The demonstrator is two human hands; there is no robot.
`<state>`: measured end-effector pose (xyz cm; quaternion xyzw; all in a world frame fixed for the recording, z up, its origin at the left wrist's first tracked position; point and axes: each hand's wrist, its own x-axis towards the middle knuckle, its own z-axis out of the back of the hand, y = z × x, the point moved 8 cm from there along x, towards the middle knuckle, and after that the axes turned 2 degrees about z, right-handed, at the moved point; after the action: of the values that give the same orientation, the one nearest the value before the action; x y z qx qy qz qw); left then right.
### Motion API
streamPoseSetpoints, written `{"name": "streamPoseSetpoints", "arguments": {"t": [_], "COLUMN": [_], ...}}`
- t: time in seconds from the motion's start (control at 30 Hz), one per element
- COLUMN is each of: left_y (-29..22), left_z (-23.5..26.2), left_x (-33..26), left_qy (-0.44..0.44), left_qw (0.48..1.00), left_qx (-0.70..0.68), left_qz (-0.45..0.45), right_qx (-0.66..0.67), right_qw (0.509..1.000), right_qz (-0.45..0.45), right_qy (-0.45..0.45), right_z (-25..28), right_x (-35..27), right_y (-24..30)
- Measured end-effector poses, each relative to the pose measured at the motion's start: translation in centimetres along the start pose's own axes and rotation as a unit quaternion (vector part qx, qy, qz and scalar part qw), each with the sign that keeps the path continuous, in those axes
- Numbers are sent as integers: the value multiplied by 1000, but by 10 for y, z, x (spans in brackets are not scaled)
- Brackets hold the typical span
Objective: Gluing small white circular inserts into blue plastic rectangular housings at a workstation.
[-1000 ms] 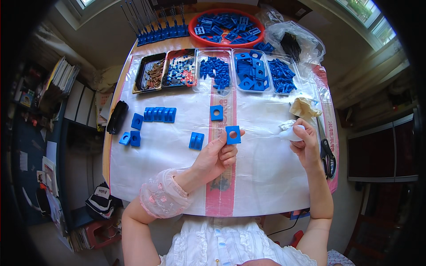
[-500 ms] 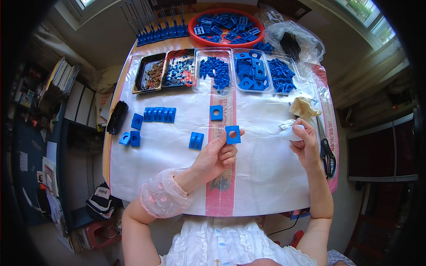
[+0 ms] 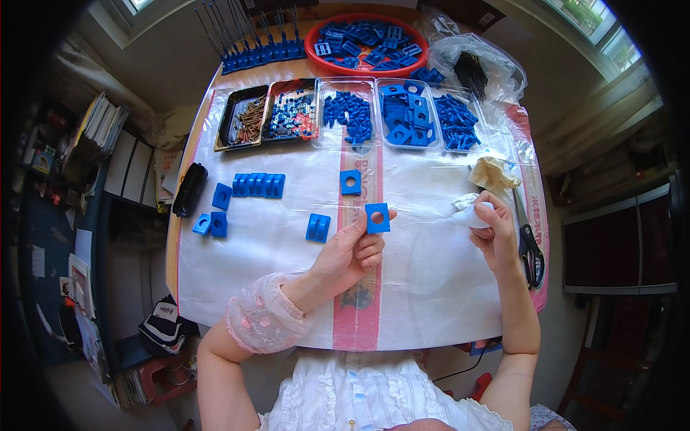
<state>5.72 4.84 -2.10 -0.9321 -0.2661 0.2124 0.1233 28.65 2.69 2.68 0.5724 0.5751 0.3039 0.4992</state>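
Observation:
My left hand (image 3: pixel 351 253) pinches a blue square plate with a round hole (image 3: pixel 382 227) between thumb and fingers, held up over the middle of the table. In my right hand (image 3: pixel 497 233) is a small white bottle (image 3: pixel 468 218), tilted with its tip toward the left. Beside it lies a crumpled white tissue (image 3: pixel 463 202). A similar blue holed piece (image 3: pixel 346 189) rests beyond my left hand, and a ribbed blue block (image 3: pixel 318 228) sits just left of that hand. Farther left are a row of joined blue pieces (image 3: pixel 257 185) and several loose ones (image 3: pixel 221 196).
Trays of screws (image 3: pixel 249 122), nuts (image 3: pixel 290 121) and blue parts (image 3: pixel 347 118) line the far side. Behind them stand a red basin (image 3: pixel 311 54) and a blue rack of springs (image 3: pixel 266 57). Scissors (image 3: pixel 531 258) and a beige cloth (image 3: pixel 494 174) lie right; a black case (image 3: pixel 190 190) lies left.

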Motion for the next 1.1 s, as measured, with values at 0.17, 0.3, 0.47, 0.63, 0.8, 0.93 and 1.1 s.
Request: {"name": "streamPoseSetpoints", "arguments": {"t": [0.17,0.3,0.47,0.63,0.8,0.93,1.1], "left_y": [-1,0,0,0,0,1,2], "left_z": [-1,-1,0,-1,-2,-1,-2], "left_x": [-1,0,0,0,0,0,0], "left_qy": [1,3,3,4,2,3,6], "left_qw": [1000,1000,1000,1000,1000,1000,1000], "left_qx": [3,3,3,10,18,19,22], "left_qz": [0,0,0,0,2,2,3], "right_qx": [0,5,21,34,35,21,20], "right_qw": [1000,1000,1000,999,999,1000,1000], "right_qz": [0,2,6,0,-6,-2,-4], "right_qy": [1,2,11,18,16,5,1], "right_z": [0,0,-1,-9,-16,-17,-19], "right_x": [0,0,0,-3,-6,-6,-6], "right_y": [0,1,-1,-7,-12,-12,-12]}}
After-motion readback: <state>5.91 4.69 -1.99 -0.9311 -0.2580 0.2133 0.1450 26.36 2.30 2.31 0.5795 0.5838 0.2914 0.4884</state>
